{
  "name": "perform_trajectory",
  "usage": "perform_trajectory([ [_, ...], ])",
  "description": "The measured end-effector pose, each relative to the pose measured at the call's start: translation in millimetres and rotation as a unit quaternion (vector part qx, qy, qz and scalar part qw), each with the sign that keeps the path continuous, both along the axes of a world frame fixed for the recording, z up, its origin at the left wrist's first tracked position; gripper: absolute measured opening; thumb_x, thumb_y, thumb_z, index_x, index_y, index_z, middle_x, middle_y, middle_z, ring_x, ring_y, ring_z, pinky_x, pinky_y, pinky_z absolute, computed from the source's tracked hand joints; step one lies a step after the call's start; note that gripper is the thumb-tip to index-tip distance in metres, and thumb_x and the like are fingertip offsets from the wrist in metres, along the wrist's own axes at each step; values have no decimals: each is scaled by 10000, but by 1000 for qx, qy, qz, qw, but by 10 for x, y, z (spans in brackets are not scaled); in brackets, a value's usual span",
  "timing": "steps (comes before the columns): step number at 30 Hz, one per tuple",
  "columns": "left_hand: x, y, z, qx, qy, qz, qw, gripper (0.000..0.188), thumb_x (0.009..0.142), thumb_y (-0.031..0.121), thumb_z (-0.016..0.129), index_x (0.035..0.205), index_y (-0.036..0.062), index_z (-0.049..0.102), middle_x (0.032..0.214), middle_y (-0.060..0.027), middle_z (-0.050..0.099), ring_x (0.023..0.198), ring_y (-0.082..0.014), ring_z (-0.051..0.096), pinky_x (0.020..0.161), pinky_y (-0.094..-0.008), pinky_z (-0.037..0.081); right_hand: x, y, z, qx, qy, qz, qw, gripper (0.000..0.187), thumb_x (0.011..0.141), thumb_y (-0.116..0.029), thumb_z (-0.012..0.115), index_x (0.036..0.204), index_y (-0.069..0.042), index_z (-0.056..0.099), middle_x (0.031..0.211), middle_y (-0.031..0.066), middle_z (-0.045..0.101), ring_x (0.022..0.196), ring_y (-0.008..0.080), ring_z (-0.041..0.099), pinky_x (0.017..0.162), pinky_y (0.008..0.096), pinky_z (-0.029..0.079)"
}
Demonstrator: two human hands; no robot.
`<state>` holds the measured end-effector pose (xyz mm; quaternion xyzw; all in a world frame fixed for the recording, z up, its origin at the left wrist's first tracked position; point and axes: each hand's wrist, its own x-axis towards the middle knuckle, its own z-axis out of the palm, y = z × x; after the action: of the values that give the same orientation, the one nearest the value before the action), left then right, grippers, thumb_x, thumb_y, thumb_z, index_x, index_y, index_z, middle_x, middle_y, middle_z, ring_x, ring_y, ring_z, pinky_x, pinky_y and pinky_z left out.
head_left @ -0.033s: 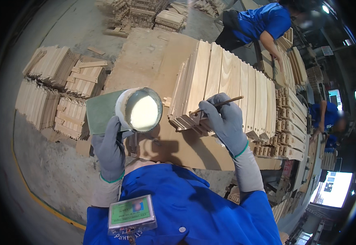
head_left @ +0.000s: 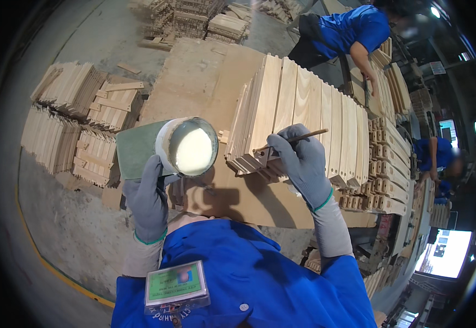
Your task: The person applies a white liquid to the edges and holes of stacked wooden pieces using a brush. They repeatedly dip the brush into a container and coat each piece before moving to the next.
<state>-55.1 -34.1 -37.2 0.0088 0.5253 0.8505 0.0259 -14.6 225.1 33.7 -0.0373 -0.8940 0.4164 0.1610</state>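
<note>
My left hand (head_left: 148, 197), in a grey glove, holds up a round white pot (head_left: 191, 147) filled with white paste, over the near edge of a plywood worktop (head_left: 194, 76). A green board (head_left: 137, 147) shows just behind the pot. My right hand (head_left: 300, 164), also gloved, grips a thin wooden stick (head_left: 298, 138) like a pen. Its tip touches the near ends of a row of pale wooden slats (head_left: 303, 104) standing on edge on the worktop.
Stacks of small wooden parts (head_left: 74, 126) lie on the concrete floor at left, and more stacks (head_left: 380, 164) stand at right. A person in blue (head_left: 347, 27) bends over the far end. Another person (head_left: 434, 153) works at right. A yellow line (head_left: 46, 262) crosses the floor.
</note>
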Motion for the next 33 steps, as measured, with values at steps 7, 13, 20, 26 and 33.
perform_trajectory([
  [7,-22,110,153,19,-19,-19,999,240,939,71,481,1142,-36,551,1042,-116,626,827,-153,651,636,-251,572,250,-173,444,-357,43,-10,933,92,793,2,658,837,40,587,832,111,630,709,130,610,609,253,498],
  [13,53,273,400,21,-14,1,1000,156,899,37,533,1015,-16,622,882,-58,643,651,-66,586,506,-180,439,414,-266,382,-371,10,59,927,103,809,13,641,909,27,618,904,123,653,791,171,643,684,277,526],
  [20,82,196,335,-211,169,2,963,183,893,-11,510,1038,-62,610,990,-118,630,823,-137,633,633,-239,546,555,-230,249,-262,82,125,953,55,807,16,635,813,12,580,895,156,650,803,199,649,701,295,539],
  [26,123,223,88,-182,207,-68,959,193,890,-58,499,1058,-92,588,1056,-159,611,879,-207,636,710,-299,580,570,-350,133,-464,73,-3,883,78,804,100,527,799,25,509,842,186,604,741,206,618,655,282,536],
  [33,29,277,-81,-341,312,-93,882,253,855,-67,533,1105,-79,571,1090,-167,590,891,-222,629,722,-314,567,447,-68,65,-476,42,-99,873,97,892,-35,555,870,46,504,818,134,606,731,181,645,634,269,550],
])
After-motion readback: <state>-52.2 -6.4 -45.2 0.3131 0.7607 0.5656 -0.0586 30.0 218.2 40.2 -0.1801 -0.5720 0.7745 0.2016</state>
